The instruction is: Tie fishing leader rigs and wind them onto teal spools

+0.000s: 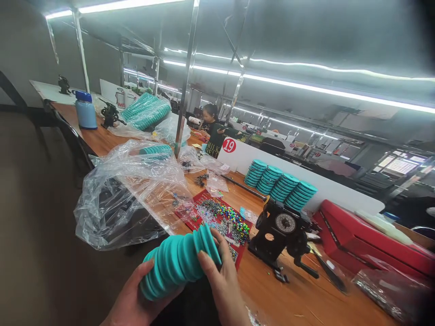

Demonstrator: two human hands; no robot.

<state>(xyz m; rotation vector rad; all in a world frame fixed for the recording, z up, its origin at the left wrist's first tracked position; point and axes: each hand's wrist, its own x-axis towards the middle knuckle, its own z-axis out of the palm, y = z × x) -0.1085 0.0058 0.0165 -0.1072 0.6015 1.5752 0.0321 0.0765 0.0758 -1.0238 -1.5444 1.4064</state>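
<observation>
A stack of turquoise foam-like discs [180, 260] is held sideways between both hands, in front of the table edge. My left hand [134, 290] wraps round its lower left end, thumb on top. At the upper right end, my right hand [222, 276] grips the last discs, with the thumb on the near side and fingers behind. Just beyond lies a red mat [200, 199] carrying many coloured beads [234, 217] and small metal pieces. To its right stands a black hand-cranked winding machine [282, 226] with a round dial.
Several turquoise disc stacks [280, 181] stand along a white partition [234, 154] marked 19. A clear plastic bag [132, 194] hangs over the table's left edge. Right lie a red box [367, 240] and scissors-like black tool [329, 271]. A blue flask [85, 111] stands far left; a person [210, 120] sits beyond.
</observation>
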